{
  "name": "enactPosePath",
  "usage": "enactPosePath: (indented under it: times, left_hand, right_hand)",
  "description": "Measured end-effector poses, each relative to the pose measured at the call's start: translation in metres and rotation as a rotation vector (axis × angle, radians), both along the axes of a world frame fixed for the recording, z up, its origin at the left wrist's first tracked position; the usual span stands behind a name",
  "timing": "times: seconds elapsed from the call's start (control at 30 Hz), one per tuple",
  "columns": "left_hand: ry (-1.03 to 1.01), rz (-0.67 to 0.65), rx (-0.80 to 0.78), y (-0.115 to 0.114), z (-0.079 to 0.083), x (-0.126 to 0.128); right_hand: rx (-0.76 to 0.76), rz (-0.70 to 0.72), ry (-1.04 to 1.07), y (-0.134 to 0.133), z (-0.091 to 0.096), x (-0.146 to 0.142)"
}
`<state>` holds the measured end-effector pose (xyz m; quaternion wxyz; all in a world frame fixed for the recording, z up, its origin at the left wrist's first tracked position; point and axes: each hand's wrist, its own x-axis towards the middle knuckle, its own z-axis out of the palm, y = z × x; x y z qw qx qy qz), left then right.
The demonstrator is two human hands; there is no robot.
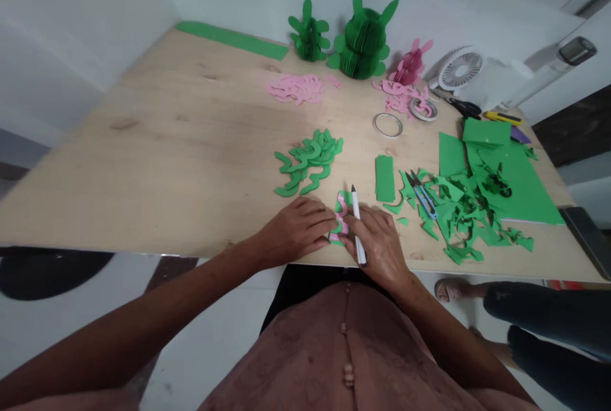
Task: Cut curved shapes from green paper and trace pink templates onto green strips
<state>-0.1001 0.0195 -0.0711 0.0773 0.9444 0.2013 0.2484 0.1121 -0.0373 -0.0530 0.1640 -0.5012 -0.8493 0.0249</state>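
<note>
My left hand (pixel 309 228) lies on the near part of the table, its fingertips holding the left edge of a pink wavy paper cutout (pixel 340 202). The cutout lies on a small piece of green paper (pixel 347 196). My right hand (pixel 379 242) has a white pen (pixel 357 217) between its fingers, the dark tip pointing away from me. Its other fingertips touch the right side of the pink cutout. Just beyond my hands is a heap of green wavy cutouts (pixel 312 155). A stack of green paper strips (pixel 384 179) lies right of the pen.
Green scraps (pixel 461 207) and blue thread snips (pixel 422 195) lie at the right, near green sheets (pixel 534 182). Pink cutouts (pixel 298 88), paper rabbit figures (pixel 360 45), tape rolls (pixel 387 125) and a white fan (pixel 461 69) stand farther back. Another person's legs (pixel 548 309) are at the right.
</note>
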Motion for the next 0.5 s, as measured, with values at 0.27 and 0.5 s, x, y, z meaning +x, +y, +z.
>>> enactPosePath:
  times: [0.27,0.5]
  left_hand:
    - [-0.038,-0.001,0.016,-0.0001,-0.0002,0.0007]
    - [-0.034,-0.002,0.000,-0.0007,0.0019,0.0003]
  right_hand:
    - [0.019,-0.017,-0.011,-0.0009,-0.0012,-0.0028]
    - [0.017,-0.039,-0.036,-0.0011,-0.0004,-0.0058]
